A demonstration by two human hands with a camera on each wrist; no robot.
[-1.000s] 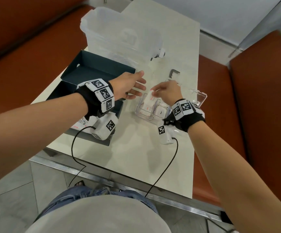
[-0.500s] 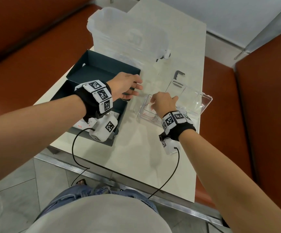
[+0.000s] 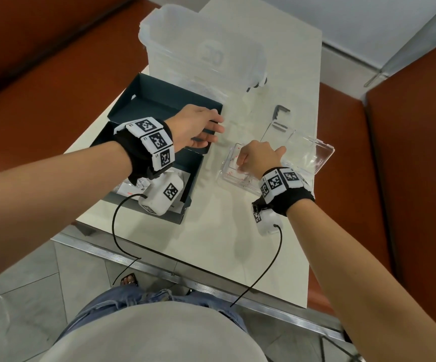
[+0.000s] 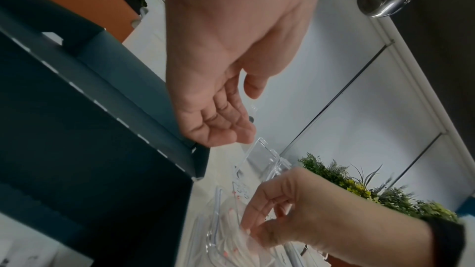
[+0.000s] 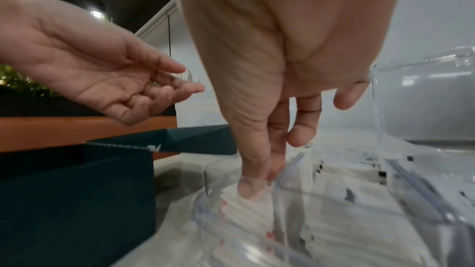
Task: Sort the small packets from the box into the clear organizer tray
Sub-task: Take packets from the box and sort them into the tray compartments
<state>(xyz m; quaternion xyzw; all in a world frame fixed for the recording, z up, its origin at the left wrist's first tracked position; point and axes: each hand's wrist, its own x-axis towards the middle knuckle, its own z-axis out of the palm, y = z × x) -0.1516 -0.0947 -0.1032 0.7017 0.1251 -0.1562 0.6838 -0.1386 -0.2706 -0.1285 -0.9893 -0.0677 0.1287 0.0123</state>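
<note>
Down in the left end compartment of the clear organizer tray, your right hand has its fingers pointed downward onto a stack of small white packets with red print, pressing or setting them rather than clearly pinching one; whether a packet is actually held between the fingertips cannot be told. Seat the stack flat and square against the divider before you lift away, so the edges do not ride up over the partition into the neighbouring cell, where other packets already lie. Keep the pressure light: the tray is thin plastic and will likely skid on the smooth table. Your left hand hovers relaxed and empty, fingers loosely extended, above the far edge of the dark box, just beside the tray. Use it either to steady the tray's near wall or to reach back into the box, where more packets show under your wrist.
</note>
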